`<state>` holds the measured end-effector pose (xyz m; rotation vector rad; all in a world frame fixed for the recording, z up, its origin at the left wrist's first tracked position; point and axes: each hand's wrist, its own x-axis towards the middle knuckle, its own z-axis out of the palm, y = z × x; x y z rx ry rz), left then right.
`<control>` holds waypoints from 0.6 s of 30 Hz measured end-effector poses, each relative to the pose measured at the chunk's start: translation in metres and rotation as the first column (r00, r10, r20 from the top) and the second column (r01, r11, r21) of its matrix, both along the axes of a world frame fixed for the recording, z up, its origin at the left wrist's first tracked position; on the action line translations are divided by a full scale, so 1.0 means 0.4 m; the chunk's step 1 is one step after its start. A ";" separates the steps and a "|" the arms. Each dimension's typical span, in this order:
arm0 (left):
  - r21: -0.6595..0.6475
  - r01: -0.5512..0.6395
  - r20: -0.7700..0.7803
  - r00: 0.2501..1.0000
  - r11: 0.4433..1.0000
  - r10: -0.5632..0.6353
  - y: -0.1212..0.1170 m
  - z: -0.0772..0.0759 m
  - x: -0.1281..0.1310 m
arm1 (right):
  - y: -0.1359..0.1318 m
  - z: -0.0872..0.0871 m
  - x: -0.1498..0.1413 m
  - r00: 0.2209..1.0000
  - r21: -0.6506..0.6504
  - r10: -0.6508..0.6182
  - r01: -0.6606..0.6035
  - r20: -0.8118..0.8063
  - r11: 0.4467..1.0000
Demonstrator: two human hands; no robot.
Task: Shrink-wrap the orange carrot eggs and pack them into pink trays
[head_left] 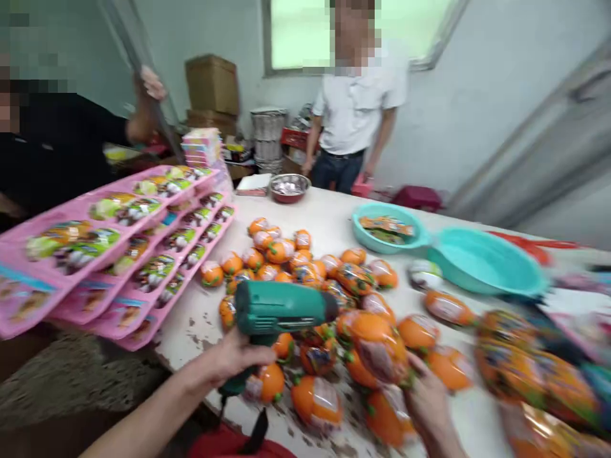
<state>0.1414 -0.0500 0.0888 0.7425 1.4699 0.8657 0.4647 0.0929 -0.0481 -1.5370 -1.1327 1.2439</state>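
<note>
My left hand (233, 359) is closed round the handle of a green heat gun (279, 308), whose dark nozzle points right over a heap of orange plastic-wrapped eggs (291, 254). My right hand (427, 397) holds up one wrapped orange egg (377, 343) by its lower end, just right of the nozzle. More orange eggs lie all round both hands on the white table (334, 216).
Pink trays (119, 254) filled with wrapped toys lean in a stack at the left. Two teal basins (482, 261) and a metal bowl (289, 186) stand further back. One person in white stands at the far end; another in black is at the left.
</note>
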 end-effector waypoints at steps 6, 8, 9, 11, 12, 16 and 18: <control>-0.023 0.073 -0.056 0.996 0.997 -0.074 -0.051 -0.016 -0.025 | -0.030 0.016 -0.137 0.916 -0.167 -0.020 -0.052 -0.400 0.985; 0.004 0.001 -0.106 0.994 1.000 -0.001 -0.071 -0.012 -0.028 | -0.033 0.009 -0.144 0.890 -0.210 -0.027 -0.077 -0.454 0.975; -0.002 -0.021 -0.112 0.993 1.000 0.021 -0.081 -0.010 -0.030 | -0.031 0.005 -0.147 0.881 -0.219 -0.026 -0.088 -0.472 0.972; -0.021 -0.005 -0.054 0.999 1.000 0.003 -0.101 -0.012 -0.037 | -0.021 -0.005 -0.154 0.872 -0.220 -0.005 -0.118 -0.490 0.968; -0.012 0.022 -0.015 1.000 1.000 -0.022 -0.112 -0.016 -0.042 | -0.015 -0.011 -0.161 0.873 -0.218 0.016 -0.139 -0.488 0.966; 0.103 0.057 -0.027 0.998 0.993 -0.054 -0.152 -0.038 -0.062 | 0.007 -0.031 -0.206 0.884 -0.188 0.134 -0.239 -0.448 0.953; 0.091 0.037 -0.085 0.996 0.995 -0.029 -0.169 -0.041 -0.072 | 0.009 -0.036 -0.235 0.889 -0.171 0.180 -0.272 -0.421 0.947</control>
